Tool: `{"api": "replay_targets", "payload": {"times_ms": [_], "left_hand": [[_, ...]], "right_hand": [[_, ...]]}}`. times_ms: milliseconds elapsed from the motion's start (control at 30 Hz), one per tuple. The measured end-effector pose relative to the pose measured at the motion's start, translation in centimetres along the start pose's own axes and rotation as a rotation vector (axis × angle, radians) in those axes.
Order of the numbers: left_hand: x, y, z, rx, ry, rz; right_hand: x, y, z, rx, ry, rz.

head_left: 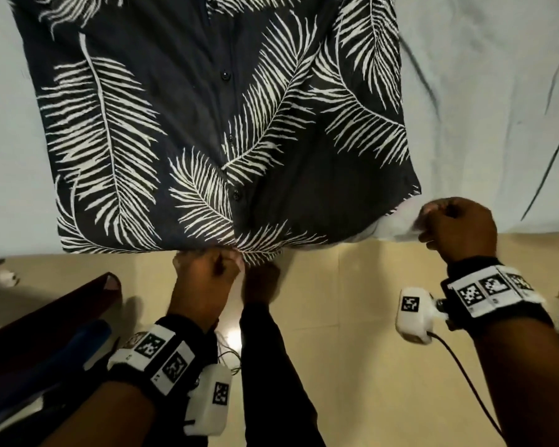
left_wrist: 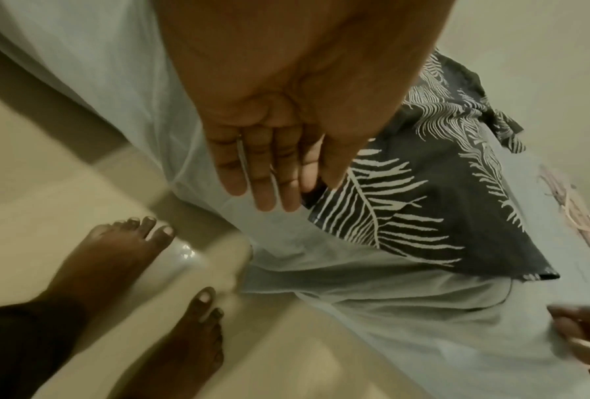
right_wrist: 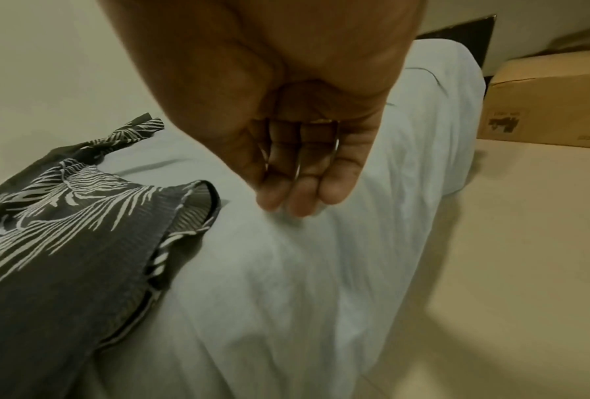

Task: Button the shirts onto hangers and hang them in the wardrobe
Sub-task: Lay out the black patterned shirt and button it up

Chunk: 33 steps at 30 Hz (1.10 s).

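A dark shirt (head_left: 175,124) printed with white fern leaves lies flat on the pale bed sheet (head_left: 497,91), its hem toward me at the bed's edge. Its front placket is buttoned along the visible part. My left hand (head_left: 207,266) grips the hem near the placket; in the left wrist view its curled fingers (left_wrist: 276,194) meet the shirt (left_wrist: 406,216) at its edge. My right hand (head_left: 455,227) is just right of the shirt's lower right corner and pinches a fold of the sheet. In the right wrist view the curled fingers (right_wrist: 296,197) are on the sheet (right_wrist: 320,270), apart from the shirt (right_wrist: 47,229).
The bed's edge runs across the head view, with beige tile floor (head_left: 352,301) below it. My bare feet (left_wrist: 122,256) stand close to the bed. A cardboard box (right_wrist: 543,108) sits on the floor to the right. A dark wooden piece (head_left: 46,311) lies at lower left.
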<state>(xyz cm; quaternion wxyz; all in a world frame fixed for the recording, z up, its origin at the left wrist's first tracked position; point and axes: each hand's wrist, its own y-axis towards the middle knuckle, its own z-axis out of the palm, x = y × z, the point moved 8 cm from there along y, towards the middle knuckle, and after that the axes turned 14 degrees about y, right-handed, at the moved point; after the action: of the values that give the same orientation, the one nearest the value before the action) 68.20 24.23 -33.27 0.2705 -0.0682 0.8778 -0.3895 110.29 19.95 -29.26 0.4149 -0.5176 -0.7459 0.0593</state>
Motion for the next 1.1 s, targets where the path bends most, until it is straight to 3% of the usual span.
{"api": "replay_targets", "payload": {"times_ms": [67, 133, 200, 333, 400, 600, 767, 833, 900, 1000, 1033, 1100], "left_hand": [[1.5, -0.7, 0.4, 0.101, 0.079, -0.069], [2.9, -1.6, -0.9, 0.071, 0.154, -0.068], [4.5, -2.6, -3.9, -0.064, 0.179, -0.084], [9.0, -4.2, -12.3, -0.504, 0.042, -0.208], [10.0, -3.3, -14.6, -0.579, 0.163, -0.203], [11.9, 0.4, -14.8, -0.470, 0.229, -0.195], [16.0, -0.6, -12.4, -0.249, -0.248, -0.402], [15.5, -0.6, -12.9, -0.126, -0.155, -0.389], [14.3, -0.3, -14.9, -0.042, 0.044, -0.359], [12.7, 0.2, -21.7, -0.204, 0.174, -0.347], [11.9, 0.5, -24.1, -0.265, 0.197, -0.355], [10.7, 1.2, -28.5, -0.350, 0.227, -0.383]], "right_hand": [[0.9, -0.7, 1.0, -0.002, 0.135, 0.028], [1.9, -0.8, 2.1, -0.001, 0.178, 0.005], [2.4, 0.2, 2.9, -0.022, 0.060, -0.056], [2.6, 1.8, 3.7, 0.000, -0.150, -0.116], [2.6, 1.9, 3.3, 0.018, -0.220, -0.134], [1.5, 1.7, 2.2, 0.044, -0.315, -0.122], [2.9, 1.1, 2.9, 0.098, -0.396, -0.035], [4.3, 0.7, 3.2, 0.136, -0.465, -0.009], [2.0, 2.9, 2.0, 0.138, -0.530, -0.015], [0.9, 8.0, 1.6, 0.146, -0.571, -0.164], [3.1, 7.4, 2.1, 0.159, -0.576, -0.187], [13.0, 1.9, 4.2, 0.186, -0.536, -0.205]]}}
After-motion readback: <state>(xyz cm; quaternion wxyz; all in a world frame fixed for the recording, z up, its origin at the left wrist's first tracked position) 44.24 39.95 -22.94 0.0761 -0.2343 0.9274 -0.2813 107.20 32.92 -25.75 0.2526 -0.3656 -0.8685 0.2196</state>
